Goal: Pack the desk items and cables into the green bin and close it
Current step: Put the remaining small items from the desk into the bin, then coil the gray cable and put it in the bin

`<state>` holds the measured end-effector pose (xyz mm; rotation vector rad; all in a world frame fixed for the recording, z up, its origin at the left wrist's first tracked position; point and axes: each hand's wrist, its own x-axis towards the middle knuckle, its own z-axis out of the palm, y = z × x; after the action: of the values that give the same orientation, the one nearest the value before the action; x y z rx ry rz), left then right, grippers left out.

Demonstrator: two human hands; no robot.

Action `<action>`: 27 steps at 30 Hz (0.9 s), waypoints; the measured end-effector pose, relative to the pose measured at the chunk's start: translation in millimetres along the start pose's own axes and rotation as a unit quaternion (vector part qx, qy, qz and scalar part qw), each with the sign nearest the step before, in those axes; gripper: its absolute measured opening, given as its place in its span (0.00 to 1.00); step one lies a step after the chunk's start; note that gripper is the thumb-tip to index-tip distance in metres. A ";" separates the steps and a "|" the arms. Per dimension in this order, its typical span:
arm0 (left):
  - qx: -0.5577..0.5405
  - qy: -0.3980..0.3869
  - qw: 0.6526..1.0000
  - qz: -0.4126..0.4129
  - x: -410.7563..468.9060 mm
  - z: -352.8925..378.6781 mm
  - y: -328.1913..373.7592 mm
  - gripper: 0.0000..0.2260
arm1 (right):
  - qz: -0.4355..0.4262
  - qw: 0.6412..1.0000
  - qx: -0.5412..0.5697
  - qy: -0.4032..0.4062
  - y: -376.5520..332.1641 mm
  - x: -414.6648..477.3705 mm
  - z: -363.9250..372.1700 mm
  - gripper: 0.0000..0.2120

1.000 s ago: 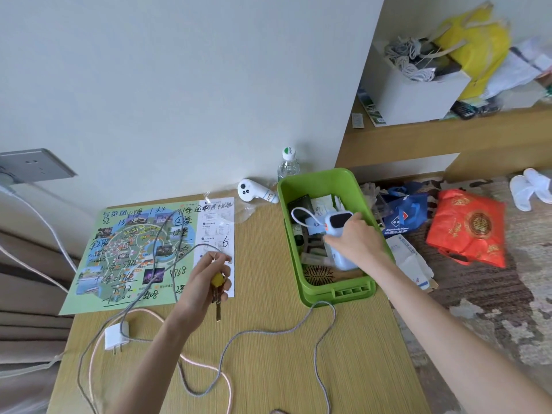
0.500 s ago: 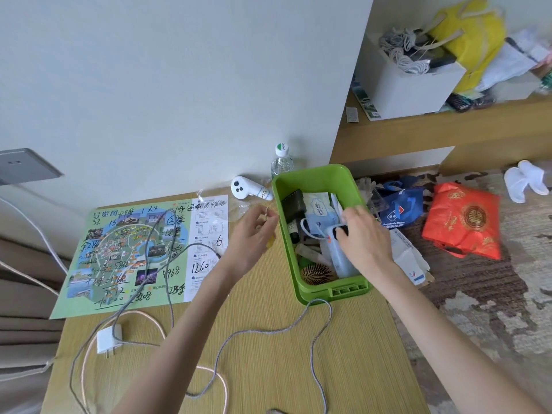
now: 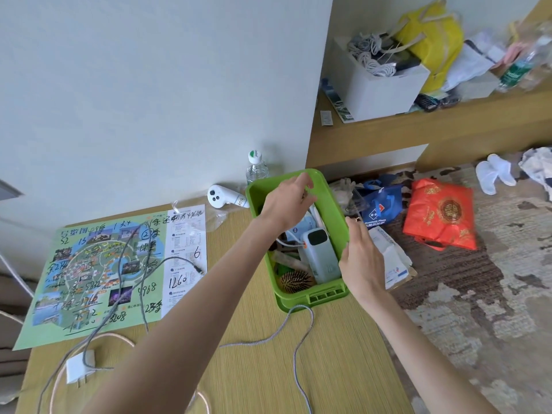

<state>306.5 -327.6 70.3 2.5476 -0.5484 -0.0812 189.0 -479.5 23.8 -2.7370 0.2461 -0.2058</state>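
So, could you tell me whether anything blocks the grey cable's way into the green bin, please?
Only the left hand, over the open green bin; the grey cable reaches its front. Nothing else visible.

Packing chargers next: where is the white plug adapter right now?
In the head view, the white plug adapter lies on the left of the wooden desk, just below the green map sheet, with a grey braided cable crossing it.
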 end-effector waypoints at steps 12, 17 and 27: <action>-0.125 0.091 0.988 0.020 -87.3 -24.4 -3.7 0.07 | -0.025 1.000 0.009 0.015 1.5 -3.1 -3.3 0.28; -0.175 0.138 0.971 -0.084 -175.0 -11.2 -27.5 0.04 | -0.115 0.991 0.005 0.073 -6.7 -39.9 -10.4 0.23; -0.008 -0.055 0.964 -0.259 -317.7 84.4 -85.8 0.14 | -0.253 0.960 0.091 -0.082 -11.2 -164.5 47.9 0.12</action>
<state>33.1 -175.3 -62.0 2.6156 0.0932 -0.4121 38.8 -419.2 -33.7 -2.5606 -0.4999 -0.1261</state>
